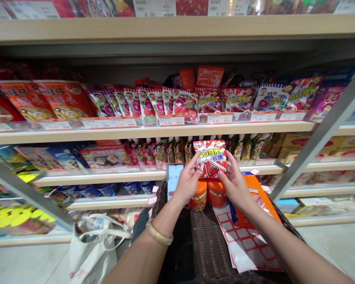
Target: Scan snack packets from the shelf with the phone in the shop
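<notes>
A red bag of gummy candy (210, 156) is held upright between both hands, its printed front facing me. My left hand (187, 183) pinches its left side, thumb in front. On the opposite edge, my right hand (234, 181) grips it the same way. Just below the bag stand two orange-lidded jars (198, 196) in a dark woven basket (208, 244). An orange package (258, 201) lies under my right forearm, over a sheet of red-outlined white labels (239, 240). Behind my left hand a phone (175, 177) leans upright, showing a timer.
A shelf (154, 133) ahead carries rows of candy bags (185, 104) with price tags. Pouches (158, 152) and boxes (105, 154) fill the level beneath. Slanting metal posts (319, 126) flank the section. On the floor at left sits a white tote bag (91, 252).
</notes>
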The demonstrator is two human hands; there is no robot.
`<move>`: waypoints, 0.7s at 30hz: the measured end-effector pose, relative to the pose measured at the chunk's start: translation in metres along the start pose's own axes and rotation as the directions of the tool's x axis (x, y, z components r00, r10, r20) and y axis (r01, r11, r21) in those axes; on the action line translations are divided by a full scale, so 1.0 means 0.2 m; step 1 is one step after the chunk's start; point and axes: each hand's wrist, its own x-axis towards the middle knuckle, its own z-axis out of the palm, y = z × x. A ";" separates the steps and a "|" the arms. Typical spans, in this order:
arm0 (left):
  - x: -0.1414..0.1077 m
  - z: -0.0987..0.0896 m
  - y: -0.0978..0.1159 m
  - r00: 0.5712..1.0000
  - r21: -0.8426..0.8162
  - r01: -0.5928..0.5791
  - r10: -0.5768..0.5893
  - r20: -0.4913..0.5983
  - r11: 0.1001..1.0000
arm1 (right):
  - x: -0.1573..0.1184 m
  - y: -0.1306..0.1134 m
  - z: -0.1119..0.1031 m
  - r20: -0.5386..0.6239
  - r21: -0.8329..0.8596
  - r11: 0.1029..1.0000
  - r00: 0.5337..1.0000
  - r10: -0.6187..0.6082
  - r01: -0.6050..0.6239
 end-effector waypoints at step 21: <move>-0.01 0.00 -0.01 0.991 0.292 -0.066 0.097 -0.093 0.954 | 0.03 0.02 0.03 -0.324 -0.099 0.994 0.943 -0.071 0.040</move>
